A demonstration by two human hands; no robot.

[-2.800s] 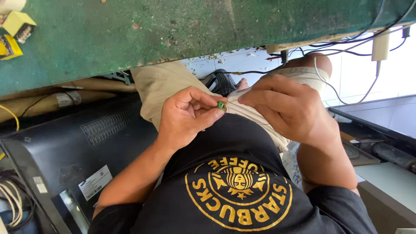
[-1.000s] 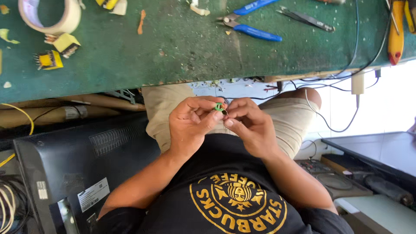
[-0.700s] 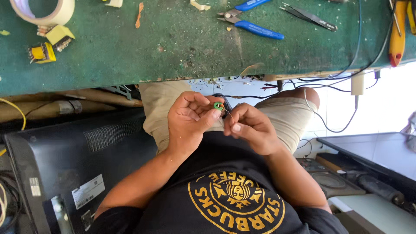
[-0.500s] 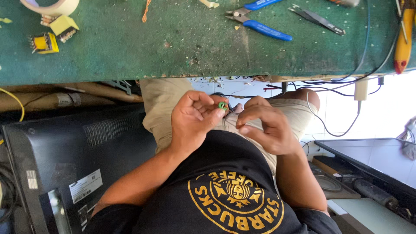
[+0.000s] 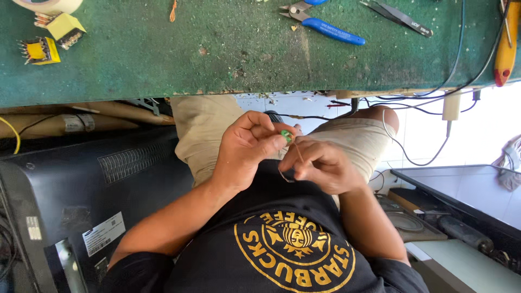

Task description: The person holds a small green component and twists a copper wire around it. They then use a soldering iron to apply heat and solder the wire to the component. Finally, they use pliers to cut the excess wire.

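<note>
Left hand (image 5: 247, 149): bent at the wrist, forearm coming up from 7 o'clock; fingers curled in, thumb and forefinger pinched on the small green ring-shaped part (image 5: 286, 134).
Right hand (image 5: 320, 165): just beside the left one at its 4 o'clock, forearm coming from 5 o'clock; fingers folded narrow, tips pressed on a thin copper-coloured wire (image 5: 297, 152).
Small green ring-shaped part: near the frame centre, a little toward 12 o'clock, between the fingertips of both hands, above the lap in beige shorts (image 5: 206, 127).
Thin copper-coloured wire: running from the green part down toward 6 o'clock, through the right fingers, ending in a small loop under the hand. Cannot tell if wound through the ring.
Worn green workbench top (image 5: 163, 54): across the whole 12 o'clock side, well apart from the hands.
Blue-handled cutting pliers (image 5: 320, 24): lying on the bench at 12 o'clock, handles pointing to 4 o'clock.
Small yellow transformers (image 5: 51, 38): two, on the bench at 10 o'clock, near a roll of pale tape (image 5: 51, 4) at the top edge.
Yellow-and-red-handled tool (image 5: 506, 46): on the bench at 2 o'clock, next to black cables.
Black monitor back (image 5: 81, 206): standing at 8 o'clock, beside the left forearm.
</note>
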